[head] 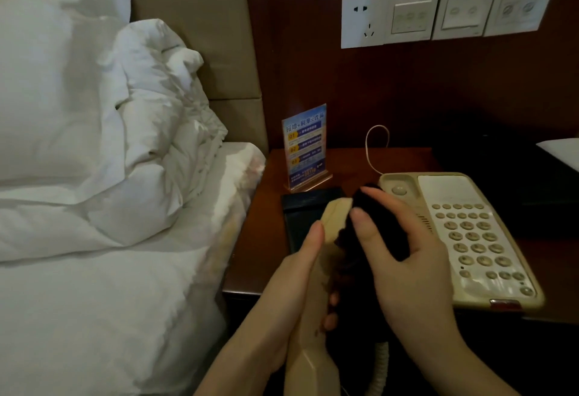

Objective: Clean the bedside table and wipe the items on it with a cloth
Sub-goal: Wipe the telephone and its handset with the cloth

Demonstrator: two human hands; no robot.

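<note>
Dark reddish wood panelling backs the polished brown bedside desk (260, 239) where we work. Our left grip (293, 283) is clenched around the cream plastic telephone handset (313, 333), which we hold lifted in front of the desk's near edge, its curly cord (380, 367) hanging below. Our right grip (407, 258) grasps a dark bunched cloth (376, 226) and presses it against the handset's upper end. Just right of the handset sits the cream push-button telephone base (463, 229) on the desk. Left of the handset lies a flat black rectangular pad (300, 211), and behind that stands a blue printed sign in a clear acrylic holder (305, 145). Further left of the handset is the bed with rumpled white bedding (94, 176). Above the handset, white wall switch plates and a socket (445, 10) line the panelling.
</note>
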